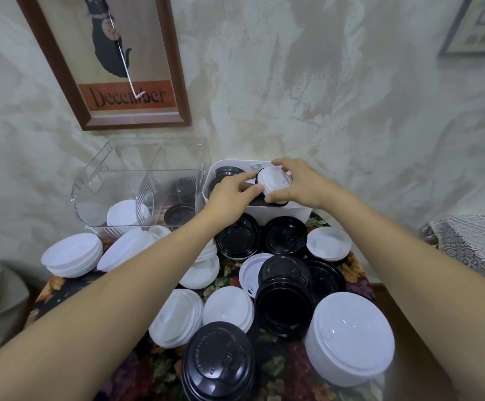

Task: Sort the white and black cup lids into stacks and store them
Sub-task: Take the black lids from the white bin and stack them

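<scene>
Right hand (296,185): fingers spread and curled over the top and far side of a stack of white lids (274,180), thumb on the near rim. The stack is held tilted on edge above the white bin (278,212).

Left hand (229,195): forefinger and thumb extended, their tips at the left edge of the same stack. Whether they pinch or only touch it cannot be told.

The white bin stands at the back of the table and contains black lids (228,171).

The clear divided container (145,157) stands just beside the bin, to its left. Its left compartment holds white lids (122,212); its right compartment holds black lids (179,214).

On the floral tablecloth (229,272), under and between the forearms, lie mixed stacks: a black stack (283,293) at centre, a large white stack (349,337) near right, a black stack (218,363) at the front, and a white stack (72,254) far left.
</scene>
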Available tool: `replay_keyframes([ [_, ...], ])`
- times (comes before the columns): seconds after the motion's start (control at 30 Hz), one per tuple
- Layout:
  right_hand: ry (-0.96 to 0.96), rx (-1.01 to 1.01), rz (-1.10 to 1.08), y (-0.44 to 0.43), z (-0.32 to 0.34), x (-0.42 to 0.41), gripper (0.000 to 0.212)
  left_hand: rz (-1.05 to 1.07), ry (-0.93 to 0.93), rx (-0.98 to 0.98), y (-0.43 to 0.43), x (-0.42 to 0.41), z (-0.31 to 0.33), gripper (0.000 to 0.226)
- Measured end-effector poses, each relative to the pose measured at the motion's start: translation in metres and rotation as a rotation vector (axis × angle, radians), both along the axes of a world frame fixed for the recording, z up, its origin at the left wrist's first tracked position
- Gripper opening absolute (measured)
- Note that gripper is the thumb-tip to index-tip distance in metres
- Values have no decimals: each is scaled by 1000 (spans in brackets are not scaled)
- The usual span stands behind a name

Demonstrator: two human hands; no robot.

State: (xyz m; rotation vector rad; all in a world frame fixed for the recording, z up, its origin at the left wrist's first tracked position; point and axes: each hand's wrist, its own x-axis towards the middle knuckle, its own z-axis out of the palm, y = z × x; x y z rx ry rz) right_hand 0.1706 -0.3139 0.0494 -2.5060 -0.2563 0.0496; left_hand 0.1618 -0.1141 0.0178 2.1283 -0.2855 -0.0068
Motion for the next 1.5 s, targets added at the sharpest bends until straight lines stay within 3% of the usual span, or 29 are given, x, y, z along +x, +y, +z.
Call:
replay_keyframes([
  [0.17,10,58,45,6,4,-18,86,-94,-48,-67,9,-16,3,37],
  [0.33,-49,45,92,19,14,-40,89,-96,101,-371,21,-41,14,30],
  [0.6,-58,-163,208,55,43,-93,96,-115,298,-765,54,-98,12,18],
  [0.77,-2,-320,283,84,41,-120,87,-62,344,-843,74,-136,-11,18],
  [0.9,145,-423,376,93,28,-126,75,101,241,-501,85,-154,-29,17],
  [1.03,301,-493,416,91,12,-127,98,147,71,-254,89,-156,-35,17],
  [1.1,313,-522,402,88,10,-126,98,123,18,-113,85,-152,-35,17],
  [1.2,207,-487,332,80,12,-113,65,88,-76,153,76,-138,-27,24],
  [1.33,43,-447,177,65,18,-84,26,79,-195,361,58,-104,-12,30],
  [1.5,-112,-298,13,61,18,-46,23,84,-383,582,35,-47,9,32],
])
